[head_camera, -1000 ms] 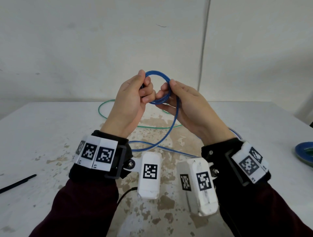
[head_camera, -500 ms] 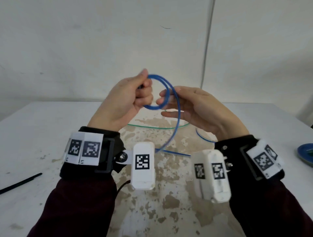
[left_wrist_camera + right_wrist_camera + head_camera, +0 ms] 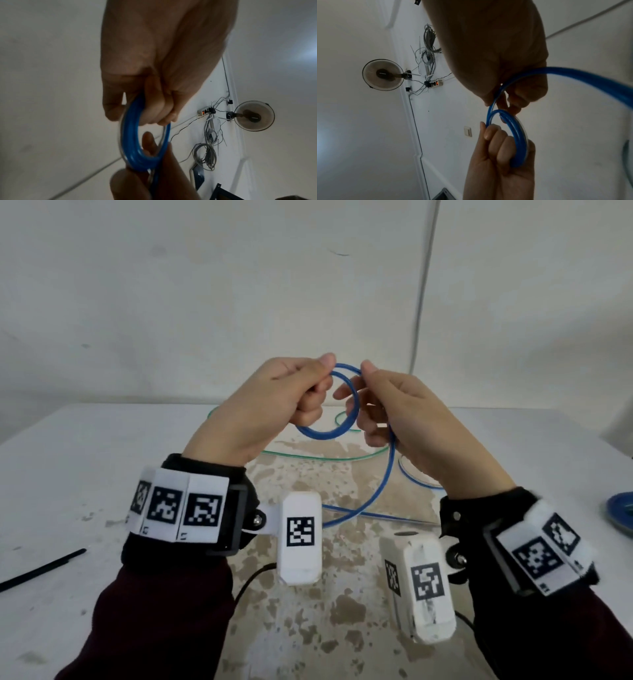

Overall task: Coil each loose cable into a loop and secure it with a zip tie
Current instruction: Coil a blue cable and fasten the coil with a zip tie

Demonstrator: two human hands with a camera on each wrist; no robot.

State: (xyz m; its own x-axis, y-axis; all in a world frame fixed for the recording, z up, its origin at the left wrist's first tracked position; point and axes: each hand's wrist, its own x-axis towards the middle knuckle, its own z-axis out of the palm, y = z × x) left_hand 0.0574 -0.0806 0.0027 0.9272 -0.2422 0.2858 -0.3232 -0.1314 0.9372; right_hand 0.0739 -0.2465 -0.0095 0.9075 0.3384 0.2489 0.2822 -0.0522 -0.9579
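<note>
Both hands raised above the table (image 3: 85, 474), left hand (image 3: 270, 402) fisting around the coiled blue cable (image 3: 337, 433) with thumb on top, right hand (image 3: 407, 419) pinching the coil's top while the tail is hanging to the tabletop, green cable (image 3: 308, 457) lying beyond.

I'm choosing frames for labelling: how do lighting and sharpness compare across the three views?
Head view: evenly lit and fairly sharp on both hands and the blue cable, with wide-angle bending at the edges. Left wrist view: dim, left hand backlit, cable edges smeared. Right wrist view: right hand a dark silhouette, near cable blurred.
</note>
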